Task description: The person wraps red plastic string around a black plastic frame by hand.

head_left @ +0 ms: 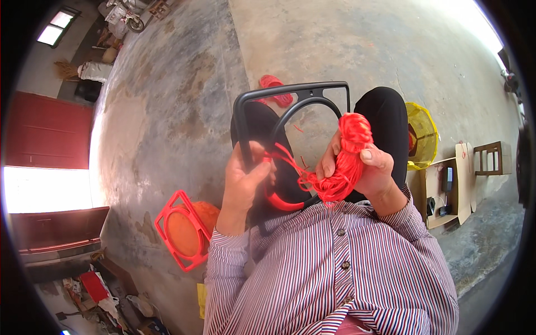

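Note:
A black plastic frame (293,88) with a round ring (301,104) inside it rests on my lap, between my knees. My left hand (244,181) is closed at its left side, thumb pressed on the red cord (283,153) where it meets the ring. Red cord covers the ring's lower left part (286,204). In my right hand (377,172) is a thick bundle of red cord (347,159), knotted at the top and loose at the bottom. A few strands run from the bundle across to my left hand. The fingers behind the bundle are partly hidden.
A red frame (182,231) with an orange round centre lies on the floor at left. More red cord (276,89) lies beyond the black frame. To the right stand a yellow basket (424,134), an open cardboard box (463,184) and a small wooden stool (492,158).

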`<state>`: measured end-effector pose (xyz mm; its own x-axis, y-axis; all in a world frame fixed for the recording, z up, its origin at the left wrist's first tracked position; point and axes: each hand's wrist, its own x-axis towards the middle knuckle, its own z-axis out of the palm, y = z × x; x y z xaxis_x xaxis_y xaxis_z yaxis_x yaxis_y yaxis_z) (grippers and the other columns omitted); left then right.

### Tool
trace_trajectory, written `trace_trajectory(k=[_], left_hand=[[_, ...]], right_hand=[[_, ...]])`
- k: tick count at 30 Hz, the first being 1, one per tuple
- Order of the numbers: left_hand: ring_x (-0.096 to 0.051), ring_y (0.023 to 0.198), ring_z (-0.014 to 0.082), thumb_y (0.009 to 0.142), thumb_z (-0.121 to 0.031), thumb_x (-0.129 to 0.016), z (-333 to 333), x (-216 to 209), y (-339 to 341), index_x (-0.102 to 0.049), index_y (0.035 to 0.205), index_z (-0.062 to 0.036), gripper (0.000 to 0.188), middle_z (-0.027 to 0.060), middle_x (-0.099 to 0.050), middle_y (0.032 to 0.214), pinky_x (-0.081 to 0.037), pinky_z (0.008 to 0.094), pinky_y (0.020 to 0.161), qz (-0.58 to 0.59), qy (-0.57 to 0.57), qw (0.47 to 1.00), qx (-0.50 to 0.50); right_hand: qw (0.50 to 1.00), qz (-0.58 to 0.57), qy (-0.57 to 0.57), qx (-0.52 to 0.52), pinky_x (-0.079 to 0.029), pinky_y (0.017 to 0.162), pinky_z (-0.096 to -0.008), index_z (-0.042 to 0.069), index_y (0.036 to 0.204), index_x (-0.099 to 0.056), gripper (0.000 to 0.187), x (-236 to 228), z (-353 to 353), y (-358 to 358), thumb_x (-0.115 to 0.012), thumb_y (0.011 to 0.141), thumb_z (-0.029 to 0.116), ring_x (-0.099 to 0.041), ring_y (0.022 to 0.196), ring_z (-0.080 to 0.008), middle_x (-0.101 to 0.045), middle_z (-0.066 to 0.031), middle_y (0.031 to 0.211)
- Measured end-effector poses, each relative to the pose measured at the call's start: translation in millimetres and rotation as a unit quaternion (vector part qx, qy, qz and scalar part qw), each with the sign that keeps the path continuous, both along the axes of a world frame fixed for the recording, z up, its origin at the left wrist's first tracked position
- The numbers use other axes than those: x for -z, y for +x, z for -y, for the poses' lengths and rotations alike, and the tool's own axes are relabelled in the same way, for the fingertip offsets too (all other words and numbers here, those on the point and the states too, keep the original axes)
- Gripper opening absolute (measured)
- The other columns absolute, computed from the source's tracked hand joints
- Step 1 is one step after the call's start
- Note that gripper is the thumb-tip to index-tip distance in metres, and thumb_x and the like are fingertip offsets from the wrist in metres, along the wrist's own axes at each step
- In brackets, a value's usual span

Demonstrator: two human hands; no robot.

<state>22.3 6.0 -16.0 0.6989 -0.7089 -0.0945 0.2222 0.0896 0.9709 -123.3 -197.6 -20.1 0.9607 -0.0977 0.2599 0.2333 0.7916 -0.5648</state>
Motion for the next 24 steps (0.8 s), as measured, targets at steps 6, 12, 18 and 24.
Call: trace_trajectory(k=[6,12,18,24], left_hand=[[-0.060,0.064,0.0180,0.084,-0.007,-0.067,-3,0,-6,-0.053,0.108,-0.0004,0.028,0.0119,-0.062,0.078,-0.052,0.0290,0.059,-0.040,0.009,0.999,-0.019],[-0.059,0.064,0.0151,0.088,-0.009,-0.063,10,-7,-13,-0.056,0.106,0.0025,0.023,0.0103,-0.062,0.079,-0.051,0.0268,0.060,-0.021,0.055,0.998,-0.007],[-0.060,0.065,0.0155,0.088,-0.007,-0.061,2,2,-8,-0.055,0.113,0.0024,0.027,0.0102,-0.062,0.080,-0.052,0.0277,0.058,-0.013,0.054,0.996,-0.067],[-0.062,0.064,0.0170,0.088,-0.005,-0.060,-6,7,-2,-0.055,0.114,0.0047,0.028,0.0118,-0.063,0.080,-0.053,0.0290,0.056,0.002,0.039,0.995,-0.089]], right_hand=[[0.960,-0.082,0.176,0.203,-0.046,0.090,-0.0448,0.003,0.106,-0.052,0.035,21,32,3,-0.041,0.100,0.036,-0.060,0.091,-0.0303,-0.061,-0.0140,0.092],[0.942,-0.093,0.179,0.268,-0.044,0.097,-0.0466,0.001,0.104,-0.054,0.033,36,58,16,-0.042,0.101,0.032,-0.059,0.096,-0.0308,-0.061,-0.0147,0.095],[0.926,-0.201,0.181,0.265,-0.046,0.096,-0.0437,0.000,0.107,-0.054,0.037,44,39,19,-0.046,0.099,0.035,-0.061,0.101,-0.0277,-0.064,-0.0140,0.100],[0.946,-0.198,0.168,0.194,-0.042,0.101,-0.0467,0.000,0.108,-0.056,0.039,52,29,13,-0.047,0.097,0.036,-0.057,0.112,-0.0316,-0.063,-0.0139,0.108]])
